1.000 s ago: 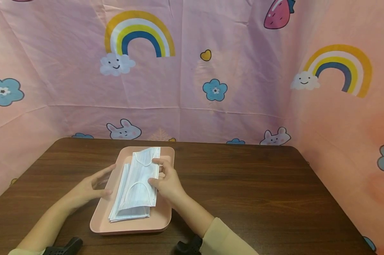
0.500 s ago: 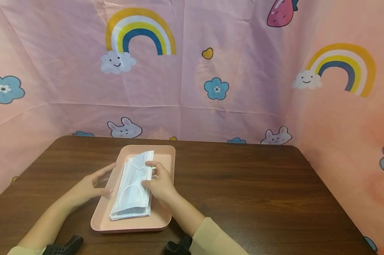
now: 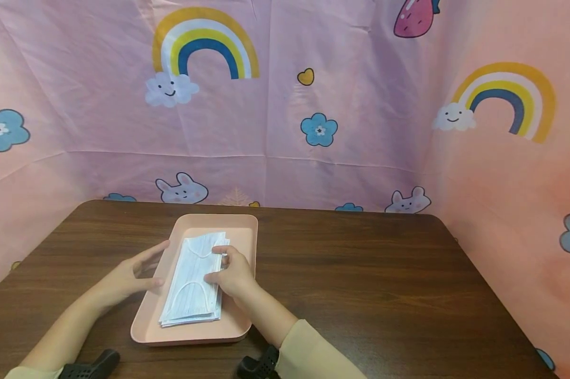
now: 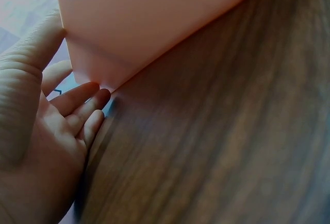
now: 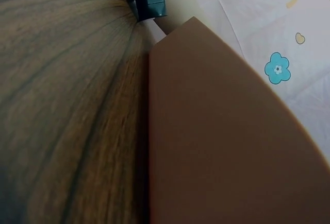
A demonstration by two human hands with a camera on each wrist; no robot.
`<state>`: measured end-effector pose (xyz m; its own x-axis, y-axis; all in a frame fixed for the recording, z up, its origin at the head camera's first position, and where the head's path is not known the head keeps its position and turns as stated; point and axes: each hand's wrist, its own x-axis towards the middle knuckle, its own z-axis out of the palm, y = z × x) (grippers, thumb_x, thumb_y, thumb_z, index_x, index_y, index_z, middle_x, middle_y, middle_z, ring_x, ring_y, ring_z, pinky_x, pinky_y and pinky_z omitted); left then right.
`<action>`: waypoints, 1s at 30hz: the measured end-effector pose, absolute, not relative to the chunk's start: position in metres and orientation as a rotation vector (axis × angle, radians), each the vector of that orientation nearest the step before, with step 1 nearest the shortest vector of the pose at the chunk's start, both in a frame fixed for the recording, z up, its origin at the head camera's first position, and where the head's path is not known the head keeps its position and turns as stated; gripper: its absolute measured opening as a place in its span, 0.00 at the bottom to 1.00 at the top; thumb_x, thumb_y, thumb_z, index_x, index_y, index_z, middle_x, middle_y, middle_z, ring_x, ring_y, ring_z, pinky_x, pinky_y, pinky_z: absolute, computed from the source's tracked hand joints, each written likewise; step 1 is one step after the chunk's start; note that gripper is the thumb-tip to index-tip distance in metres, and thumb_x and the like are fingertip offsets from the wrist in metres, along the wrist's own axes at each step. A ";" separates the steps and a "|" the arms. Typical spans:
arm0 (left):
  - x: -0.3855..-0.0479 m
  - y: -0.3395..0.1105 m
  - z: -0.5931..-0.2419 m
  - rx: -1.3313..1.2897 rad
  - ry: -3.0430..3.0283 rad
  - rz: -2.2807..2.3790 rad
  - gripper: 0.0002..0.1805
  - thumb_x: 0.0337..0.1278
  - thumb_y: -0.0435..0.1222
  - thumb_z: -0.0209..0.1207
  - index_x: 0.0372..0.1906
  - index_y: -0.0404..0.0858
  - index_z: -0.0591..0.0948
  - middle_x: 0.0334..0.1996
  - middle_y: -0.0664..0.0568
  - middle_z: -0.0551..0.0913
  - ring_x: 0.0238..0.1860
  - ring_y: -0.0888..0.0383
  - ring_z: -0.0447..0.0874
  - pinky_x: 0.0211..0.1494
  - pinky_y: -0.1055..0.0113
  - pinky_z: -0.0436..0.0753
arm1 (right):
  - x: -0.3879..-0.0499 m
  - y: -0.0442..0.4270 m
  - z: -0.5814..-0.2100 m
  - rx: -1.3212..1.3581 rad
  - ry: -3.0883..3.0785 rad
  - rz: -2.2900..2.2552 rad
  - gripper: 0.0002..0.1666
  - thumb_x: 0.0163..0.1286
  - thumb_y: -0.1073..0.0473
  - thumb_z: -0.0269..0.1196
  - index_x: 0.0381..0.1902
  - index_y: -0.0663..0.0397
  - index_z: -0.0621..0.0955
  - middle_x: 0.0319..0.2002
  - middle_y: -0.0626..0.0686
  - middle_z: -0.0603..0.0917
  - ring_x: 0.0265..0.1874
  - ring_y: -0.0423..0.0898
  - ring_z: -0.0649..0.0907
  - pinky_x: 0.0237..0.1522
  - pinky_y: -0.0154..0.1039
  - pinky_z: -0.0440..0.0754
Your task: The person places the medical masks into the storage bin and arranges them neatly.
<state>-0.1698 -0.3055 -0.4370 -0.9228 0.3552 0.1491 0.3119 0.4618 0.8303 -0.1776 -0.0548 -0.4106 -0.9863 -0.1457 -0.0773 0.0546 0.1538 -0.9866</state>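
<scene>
A pale pink tray point(image 3: 237, 329) stands on the table, with a pile of white pleated face masks point(image 3: 217, 309) inside. On top lies one face mask point(image 3: 195, 279) with its ear loops showing. My right hand point(image 3: 235, 273) pinches that mask's right edge, thumb and forefinger on its upper face; the other fingers are partly hidden. My left hand point(image 3: 128, 281) touches the tray's left side with thumb and fingers spread. In the left wrist view, the left hand's fingers point(image 4: 77, 100) lie loosely against the outer wall. The right wrist view shows the tray wall point(image 5: 221, 131), no right hand.
The brown wooden table point(image 3: 360, 295) extends to the right of the tray. A patterned cloth point(image 3: 351, 105) hangs behind and along the sides. Black wrist devices point(image 3: 92, 366) sit near the table's front edge, one on each arm.
My right hand has moved left and slightly down, bringing the face mask from askew above the pile to flat and nearly aligned on it. The left hand has stayed at the tray.
</scene>
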 end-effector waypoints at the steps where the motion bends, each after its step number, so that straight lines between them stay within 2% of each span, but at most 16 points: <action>1: -0.170 -0.306 -0.437 0.600 2.644 1.487 0.43 0.56 0.32 0.63 0.74 0.36 0.54 0.70 0.33 0.57 0.63 0.45 0.66 0.50 0.64 0.75 | -0.177 -0.055 -0.411 -0.089 2.276 -1.934 0.32 0.46 0.79 0.70 0.49 0.51 0.80 0.35 0.50 0.70 0.34 0.45 0.72 0.30 0.36 0.75; 2: -0.170 -0.306 -0.437 0.598 2.642 1.490 0.43 0.56 0.32 0.62 0.74 0.36 0.54 0.70 0.33 0.57 0.63 0.43 0.66 0.50 0.65 0.74 | -0.177 -0.055 -0.411 -0.092 2.297 -1.915 0.32 0.46 0.79 0.70 0.49 0.51 0.80 0.36 0.50 0.71 0.35 0.45 0.72 0.31 0.37 0.75; 5: -0.170 -0.306 -0.438 0.610 2.618 1.521 0.43 0.56 0.31 0.62 0.74 0.34 0.54 0.69 0.32 0.57 0.61 0.58 0.67 0.49 0.70 0.74 | -0.177 -0.056 -0.412 -0.095 2.354 -1.866 0.32 0.46 0.78 0.71 0.49 0.51 0.80 0.36 0.49 0.71 0.35 0.45 0.73 0.32 0.38 0.77; 8: -0.170 -0.306 -0.437 0.610 2.615 1.539 0.43 0.55 0.30 0.63 0.74 0.34 0.55 0.70 0.32 0.57 0.56 0.75 0.65 0.49 0.70 0.73 | -0.177 -0.057 -0.413 -0.096 2.433 -1.790 0.32 0.47 0.76 0.72 0.49 0.49 0.80 0.36 0.48 0.72 0.36 0.44 0.73 0.36 0.38 0.77; 9: -0.170 -0.306 -0.436 0.613 2.618 1.540 0.43 0.55 0.30 0.63 0.74 0.34 0.55 0.70 0.32 0.57 0.55 0.78 0.64 0.50 0.70 0.73 | -0.177 -0.057 -0.413 -0.099 2.454 -1.768 0.32 0.47 0.76 0.72 0.50 0.49 0.80 0.37 0.48 0.73 0.36 0.44 0.73 0.37 0.38 0.78; 11: -0.169 -0.305 -0.436 0.622 2.620 1.544 0.43 0.54 0.30 0.63 0.73 0.34 0.55 0.70 0.31 0.56 0.54 0.79 0.63 0.50 0.70 0.73 | -0.176 -0.057 -0.412 -0.108 2.505 -1.712 0.32 0.47 0.75 0.73 0.51 0.49 0.80 0.39 0.49 0.75 0.38 0.45 0.75 0.40 0.39 0.79; 16: -0.170 -0.305 -0.436 0.655 2.606 1.569 0.43 0.54 0.29 0.63 0.73 0.32 0.56 0.69 0.28 0.56 0.55 0.79 0.65 0.49 0.70 0.74 | -0.174 -0.057 -0.411 -0.116 2.612 -1.570 0.32 0.48 0.72 0.74 0.52 0.49 0.80 0.51 0.53 0.79 0.51 0.49 0.77 0.52 0.42 0.76; 18: -0.171 -0.306 -0.438 0.663 2.600 1.580 0.43 0.54 0.28 0.63 0.73 0.32 0.56 0.68 0.28 0.56 0.55 0.78 0.66 0.49 0.70 0.74 | -0.173 -0.057 -0.411 -0.117 2.636 -1.531 0.32 0.48 0.71 0.74 0.52 0.50 0.80 0.51 0.52 0.79 0.53 0.49 0.77 0.54 0.42 0.75; 25: -0.172 -0.307 -0.439 0.632 2.607 1.568 0.43 0.54 0.30 0.64 0.74 0.35 0.56 0.69 0.31 0.56 0.55 0.79 0.64 0.49 0.71 0.74 | -0.172 -0.056 -0.410 -0.156 2.690 -1.447 0.32 0.48 0.67 0.75 0.54 0.51 0.81 0.42 0.49 0.74 0.41 0.43 0.74 0.49 0.36 0.75; 30: -0.170 -0.306 -0.437 0.628 2.602 1.570 0.43 0.55 0.29 0.63 0.74 0.35 0.56 0.70 0.30 0.55 0.55 0.79 0.64 0.49 0.70 0.74 | -0.170 -0.055 -0.410 -0.178 2.710 -1.441 0.31 0.49 0.65 0.75 0.54 0.50 0.82 0.40 0.48 0.71 0.39 0.42 0.72 0.45 0.33 0.74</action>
